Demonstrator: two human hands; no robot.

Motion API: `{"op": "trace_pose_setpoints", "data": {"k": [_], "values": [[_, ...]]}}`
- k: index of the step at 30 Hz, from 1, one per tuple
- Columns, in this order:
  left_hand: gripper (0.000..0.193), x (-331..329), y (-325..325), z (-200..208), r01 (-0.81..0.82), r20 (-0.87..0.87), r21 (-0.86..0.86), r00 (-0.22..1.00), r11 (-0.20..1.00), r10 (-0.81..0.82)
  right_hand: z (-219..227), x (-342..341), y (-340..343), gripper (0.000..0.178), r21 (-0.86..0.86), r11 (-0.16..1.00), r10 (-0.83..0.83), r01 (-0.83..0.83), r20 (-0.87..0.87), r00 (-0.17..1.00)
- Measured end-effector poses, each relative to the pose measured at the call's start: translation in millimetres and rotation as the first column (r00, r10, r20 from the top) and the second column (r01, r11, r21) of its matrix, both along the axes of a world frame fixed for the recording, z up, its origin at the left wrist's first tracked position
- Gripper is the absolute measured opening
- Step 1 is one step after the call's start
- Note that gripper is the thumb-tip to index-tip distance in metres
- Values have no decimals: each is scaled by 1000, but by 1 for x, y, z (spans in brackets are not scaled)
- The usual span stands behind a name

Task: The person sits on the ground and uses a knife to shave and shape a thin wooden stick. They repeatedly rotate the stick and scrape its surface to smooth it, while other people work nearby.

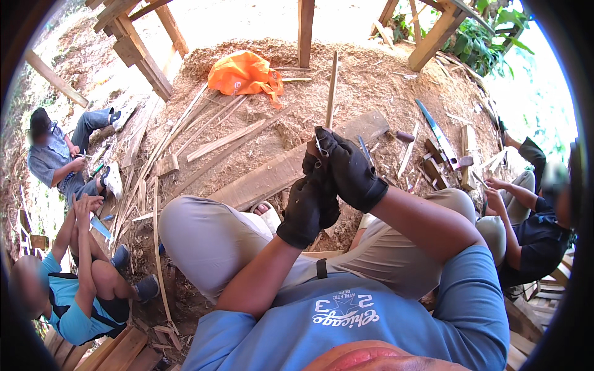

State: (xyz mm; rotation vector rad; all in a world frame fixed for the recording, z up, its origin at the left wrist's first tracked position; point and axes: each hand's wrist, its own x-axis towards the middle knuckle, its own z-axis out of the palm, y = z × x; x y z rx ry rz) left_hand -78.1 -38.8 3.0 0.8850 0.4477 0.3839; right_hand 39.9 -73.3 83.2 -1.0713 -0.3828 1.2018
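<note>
Left hand [309, 207]: black glove, clenched around the lower part of the bamboo strip [331, 93], just below the right hand.
Right hand [348, 170]: gloved, grasping the strip higher up.
Strip: upright, rising beyond both hands.
Step in hand: apparently working the strip.
Next move: likely needs a steady two-handed grip.

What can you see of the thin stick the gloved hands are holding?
The thin stick is a pale, slender strip that looks like split bamboo or wood, straight and narrow. It stands nearly upright, leaning slightly, rising from the hands toward the wooden post above. Its lower end disappears into the grip of the right hand, in a black glove; the left hand, also gloved, sits just below and against it. Whether the left hand touches the stick cannot be told. Behind it lies sawdust-covered ground.
</note>
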Motion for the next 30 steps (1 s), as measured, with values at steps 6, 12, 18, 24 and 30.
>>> {"op": "trace_pose_setpoints", "data": {"k": [6,12,18,24,30], "values": [[37,2,4,18,282,324,-360,932,889,-164,2,60,8,43,131,989,54,-73,145,988],[43,12,-17,48,129,-35,-269,989,955,-144,27,129,19,40,250,967,-62,53,30,998],[37,48,-3,64,-226,-177,-599,973,768,148,-15,35,8,41,107,993,37,-44,72,997],[39,34,12,26,77,56,-482,997,873,-57,-30,61,20,39,76,997,2,-3,21,1000],[48,32,0,42,158,-38,-381,982,911,-186,-12,144,32,34,104,977,-189,184,34,981]]}}
